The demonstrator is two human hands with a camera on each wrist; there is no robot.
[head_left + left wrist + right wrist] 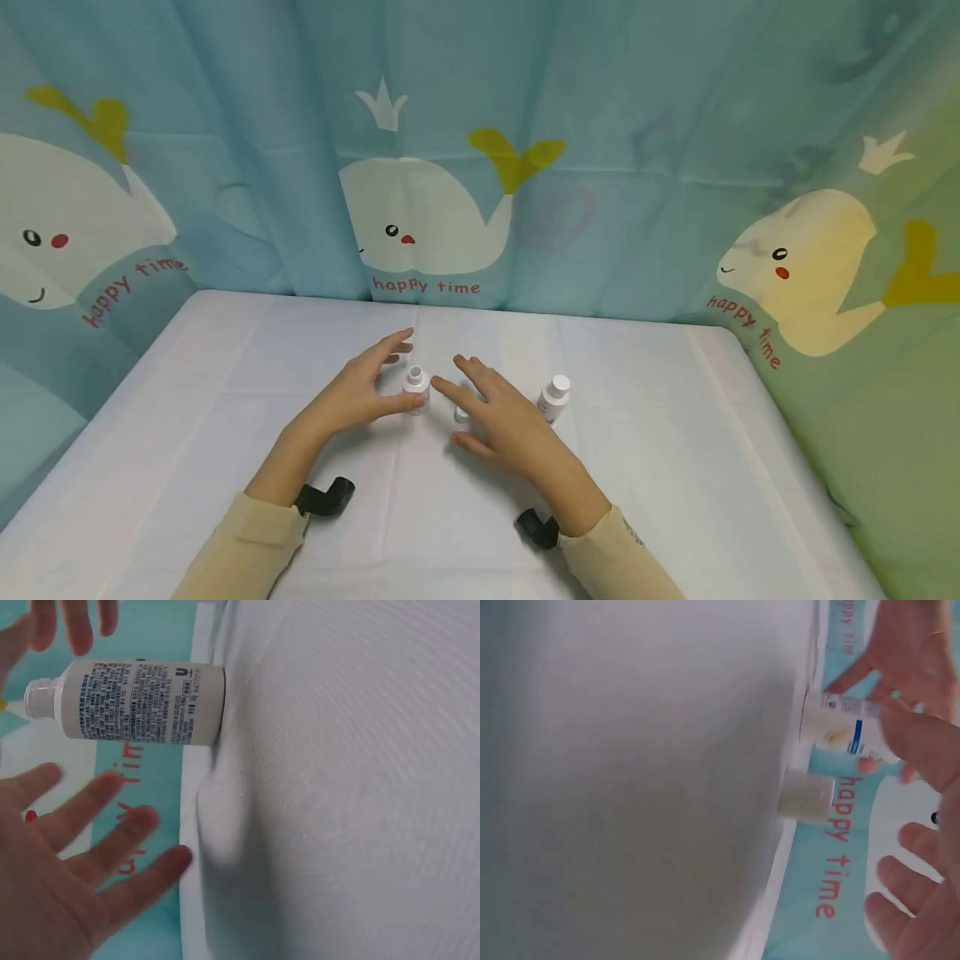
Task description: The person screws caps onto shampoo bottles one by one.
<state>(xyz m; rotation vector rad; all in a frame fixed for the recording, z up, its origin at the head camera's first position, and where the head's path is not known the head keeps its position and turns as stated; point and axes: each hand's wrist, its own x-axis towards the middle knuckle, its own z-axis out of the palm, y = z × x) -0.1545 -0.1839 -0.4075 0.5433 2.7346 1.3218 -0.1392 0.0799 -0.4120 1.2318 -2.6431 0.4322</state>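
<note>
1. Left hand: released; fingers spread about the uncapped bottle, thumb in front of it. Whether thumb and bottle touch cannot be told.
2. Right hand: released; fingers extended above the table, index fingertip near the uncapped bottle, nothing grasped.
3. Uncapped bottle: white, upright on the table between the hands, neck exposed; fine dark print on one side, a blue mark on another.
4. White cap: on the table beside that bottle, partly hidden by the right hand in the head view.
5. Capped bottle: white, upright, just right of the right hand.
6. Table: covered in white cloth.
7. Curtain: blue-green, printed with whales and "happy time".
</note>
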